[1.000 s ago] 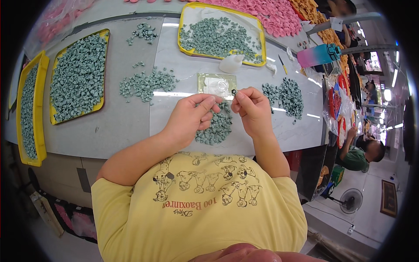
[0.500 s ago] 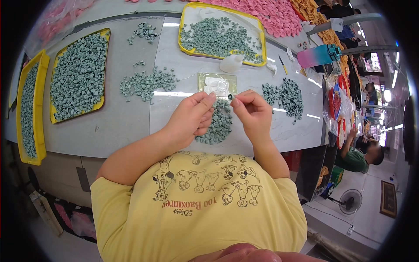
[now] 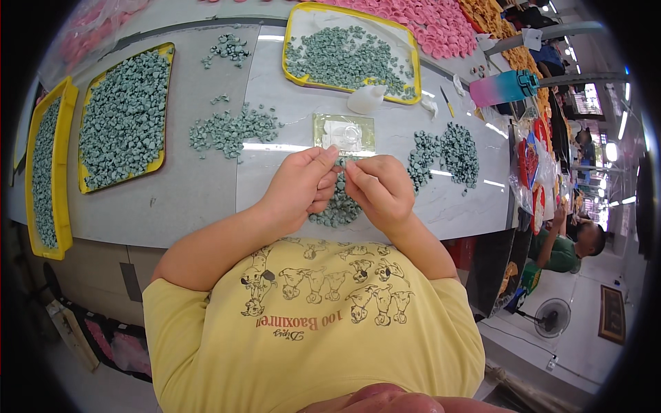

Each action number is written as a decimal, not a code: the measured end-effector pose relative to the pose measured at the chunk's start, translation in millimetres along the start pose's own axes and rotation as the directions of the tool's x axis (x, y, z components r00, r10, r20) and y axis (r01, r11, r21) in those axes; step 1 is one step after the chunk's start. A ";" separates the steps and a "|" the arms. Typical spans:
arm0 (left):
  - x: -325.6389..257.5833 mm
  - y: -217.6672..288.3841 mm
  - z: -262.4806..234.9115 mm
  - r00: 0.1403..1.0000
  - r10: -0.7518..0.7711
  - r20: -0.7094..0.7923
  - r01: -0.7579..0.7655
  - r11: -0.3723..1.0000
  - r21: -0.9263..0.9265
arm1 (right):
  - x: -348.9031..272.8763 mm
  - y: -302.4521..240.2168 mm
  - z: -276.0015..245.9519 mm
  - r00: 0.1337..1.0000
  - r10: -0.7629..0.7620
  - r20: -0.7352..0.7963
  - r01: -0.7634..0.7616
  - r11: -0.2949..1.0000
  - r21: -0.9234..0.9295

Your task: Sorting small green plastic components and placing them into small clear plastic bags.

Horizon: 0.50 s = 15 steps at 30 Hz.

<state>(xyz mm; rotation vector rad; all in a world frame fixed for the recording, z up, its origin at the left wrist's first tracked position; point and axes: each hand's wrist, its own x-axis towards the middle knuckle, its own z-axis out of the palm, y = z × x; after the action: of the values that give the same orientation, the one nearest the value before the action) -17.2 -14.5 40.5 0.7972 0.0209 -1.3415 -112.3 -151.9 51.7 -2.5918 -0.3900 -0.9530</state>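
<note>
My left hand [image 3: 303, 184] is closed, its thumb and forefinger pressed together at the tips; what they hold, if anything, is hidden. Touching or nearly touching those tips, my right hand [image 3: 383, 191] pinches a small green piece [image 3: 341, 162]. Its exact shape is mostly covered by the fingers. Beneath both hands lies a pile of small grey-green pieces [image 3: 336, 208]. Just beyond the fingertips is a clear square dish [image 3: 374, 132] with white material inside. A white squeeze bottle [image 3: 365, 100] stands behind that dish.
Yellow-rimmed trays of green pieces sit at the back [image 3: 417, 62], left [image 3: 165, 138] and far left [image 3: 63, 206]. Loose green heaps lie left [image 3: 237, 131] and right [image 3: 458, 155]. A knife [image 3: 447, 103], a pink-and-blue bottle [image 3: 497, 88] and pink pieces [image 3: 430, 24] lie farther off.
My right hand has moved left, bringing the small piece in its pinch to my left fingertips. My left hand has stayed nearly still.
</note>
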 end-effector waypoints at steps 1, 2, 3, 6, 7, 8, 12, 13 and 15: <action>-0.8 0.2 -0.3 1.000 0.000 -0.001 0.000 1.000 -0.001 | 0.6 -1.0 0.5 1.000 0.000 0.001 0.000 1.000 0.001; -1.7 0.6 -0.4 1.000 0.005 -0.004 -0.005 1.000 0.007 | 1.2 -2.1 1.2 1.000 -0.007 0.011 0.007 1.000 -0.010; -2.5 1.0 -0.4 1.000 0.010 -0.007 -0.010 1.000 0.015 | 1.6 -3.1 1.9 1.000 -0.013 0.020 0.013 1.000 -0.021; -5.0 1.6 0.4 0.999 0.043 -0.018 -0.042 0.999 0.031 | 1.0 -4.7 5.0 1.000 -0.020 0.003 0.021 0.999 -0.039; -5.2 0.9 0.6 0.999 0.043 -0.017 -0.042 0.999 0.031 | 0.6 -4.9 5.6 1.000 -0.021 0.003 0.021 0.999 -0.040; -5.2 -0.1 0.7 0.997 0.069 -0.018 -0.068 0.996 0.053 | 0.2 -5.2 6.4 1.000 -0.030 -0.007 0.030 0.999 -0.042; -6.7 -5.7 1.3 0.986 0.165 -0.039 -0.159 0.980 0.115 | -0.8 -7.9 12.4 0.996 -0.067 -0.061 0.064 0.997 -0.050; -7.0 -6.3 0.9 0.985 0.165 -0.039 -0.160 0.980 0.115 | -0.5 -7.6 12.4 0.996 -0.067 -0.061 0.064 0.997 -0.050; -7.8 -6.9 0.0 0.979 0.203 -0.015 -0.200 0.973 0.114 | 0.5 -6.8 12.7 0.996 -0.024 -0.081 0.025 0.999 0.022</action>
<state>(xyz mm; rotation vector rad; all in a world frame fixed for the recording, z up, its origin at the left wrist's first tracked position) -25.3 -7.9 40.6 0.8877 -0.1136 -1.1468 -107.2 -140.5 44.6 -2.5240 -0.4098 -1.0511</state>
